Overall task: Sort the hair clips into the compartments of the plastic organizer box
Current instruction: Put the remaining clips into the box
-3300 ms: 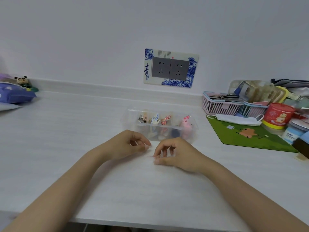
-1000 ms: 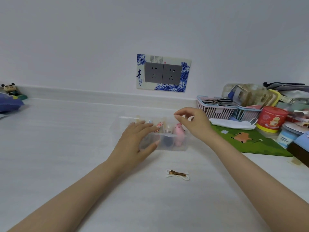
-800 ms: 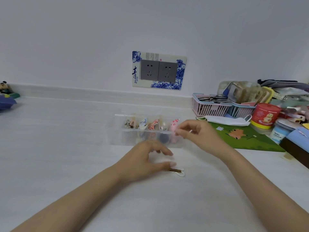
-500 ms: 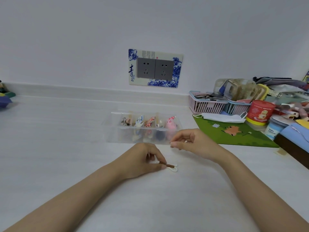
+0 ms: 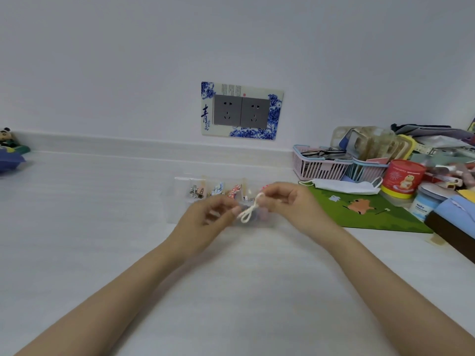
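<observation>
A clear plastic organizer box [image 5: 180,199] sits on the white table, its row of compartments holding small hair clips: a silver one [image 5: 196,191], a blue-white one [image 5: 216,189] and a red patterned one [image 5: 234,190]. In front of the box, a cream bow-shaped hair clip [image 5: 248,212] hangs in the air between both hands. My right hand [image 5: 293,204] pinches its upper end. My left hand [image 5: 205,222] holds its lower end with thumb and fingers. The box's right compartments are hidden behind the hands.
To the right lie a green mat [image 5: 359,209], a white face mask [image 5: 341,186], pink baskets [image 5: 321,165], a red tin [image 5: 402,177] and assorted clutter. A wall socket plate [image 5: 241,110] is behind the box. A panda toy [image 5: 7,140] sits far left.
The cream clip lay on the table half a second ago with my left fingers on it. Now it is lifted in front of the box and both hands hold it.
</observation>
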### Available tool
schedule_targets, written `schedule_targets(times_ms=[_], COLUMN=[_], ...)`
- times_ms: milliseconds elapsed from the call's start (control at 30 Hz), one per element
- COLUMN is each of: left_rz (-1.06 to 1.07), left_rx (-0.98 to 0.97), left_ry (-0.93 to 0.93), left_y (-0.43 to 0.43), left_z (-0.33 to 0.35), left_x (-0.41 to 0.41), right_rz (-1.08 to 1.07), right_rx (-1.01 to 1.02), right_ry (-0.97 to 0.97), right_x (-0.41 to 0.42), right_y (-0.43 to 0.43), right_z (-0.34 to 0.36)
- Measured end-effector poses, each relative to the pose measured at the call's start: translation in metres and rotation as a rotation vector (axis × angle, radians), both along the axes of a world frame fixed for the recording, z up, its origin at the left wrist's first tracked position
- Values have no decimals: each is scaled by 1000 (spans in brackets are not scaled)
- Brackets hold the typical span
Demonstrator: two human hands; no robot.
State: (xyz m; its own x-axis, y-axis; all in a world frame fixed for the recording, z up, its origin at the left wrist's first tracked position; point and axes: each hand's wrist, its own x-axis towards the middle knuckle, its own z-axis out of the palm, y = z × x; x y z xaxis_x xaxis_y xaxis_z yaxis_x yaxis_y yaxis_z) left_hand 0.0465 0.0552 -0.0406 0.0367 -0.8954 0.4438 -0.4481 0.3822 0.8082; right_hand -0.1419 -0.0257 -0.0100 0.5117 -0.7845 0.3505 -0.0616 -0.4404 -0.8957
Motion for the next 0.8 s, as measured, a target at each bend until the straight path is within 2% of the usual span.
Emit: schedule_targets(times_ms=[67,100,200,267,333,467,567,633,733,800], left_rz=[152,189,278,317,341,358,348,314,339,417], left_rx=[-254,-318,-222,-131,-121,-142,-137,-130,-171,-152], left_ry=[-288,-416,-668,-761,-820,-830,-823,-734,-502,-373], left_y=[-2,-4,-11,-16,-19,-20,-19,-18,-15,-19], left_z=[4,5,-2,-11,-17,-15,-18,-14,3,17], left_x=[11,17,31,36,39,39,39,39,44,52], right_rz=[-72,-103,-164,-165,-129,-178,-291,-371,-438,-432], right_rx=[-22,-42,-101,-97,-60,-217,-251,-250,-115,123], right_ry=[-18,-7,105,171,244,433,270,140,19,31], right_x=[0,1,8,16,25,33,29,23,19,17], right_y=[-16,-24,-44,-54,-59,-65,-66,-65,-64,-66], right_z=[15,22,31,28,23,6,1,-1,-7,-12])
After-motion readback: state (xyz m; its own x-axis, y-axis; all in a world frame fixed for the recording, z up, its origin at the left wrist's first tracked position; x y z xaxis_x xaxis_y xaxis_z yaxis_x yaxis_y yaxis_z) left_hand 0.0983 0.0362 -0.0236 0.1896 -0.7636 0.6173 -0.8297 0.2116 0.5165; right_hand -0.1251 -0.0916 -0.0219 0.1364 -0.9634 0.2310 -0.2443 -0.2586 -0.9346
